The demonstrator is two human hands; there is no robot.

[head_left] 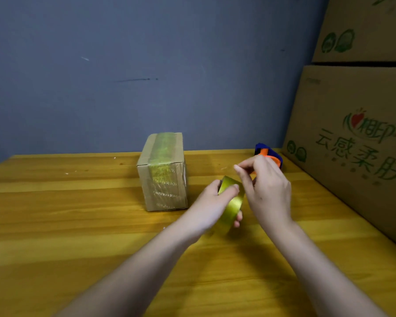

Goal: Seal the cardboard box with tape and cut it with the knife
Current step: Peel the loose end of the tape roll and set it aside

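Big printed cartons [361, 138] line the table's [78, 225] right edge, and a blue-and-orange tool [269, 155] lies partly hidden behind the right hand [266, 188]. The small box [162, 172], closed and taped, stands just left. The left hand [212, 207] grips the tape roll [232, 207]; the right pinches at its top edge.

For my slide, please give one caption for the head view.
Left hand holds tape roll; right hand picks its end beside cardboard box.

We see a yellow wooden bench [78, 213] carrying a small taped cardboard box [162, 172], a blue-and-orange item [270, 155] behind, and large printed cartons [352, 133] along its right edge.
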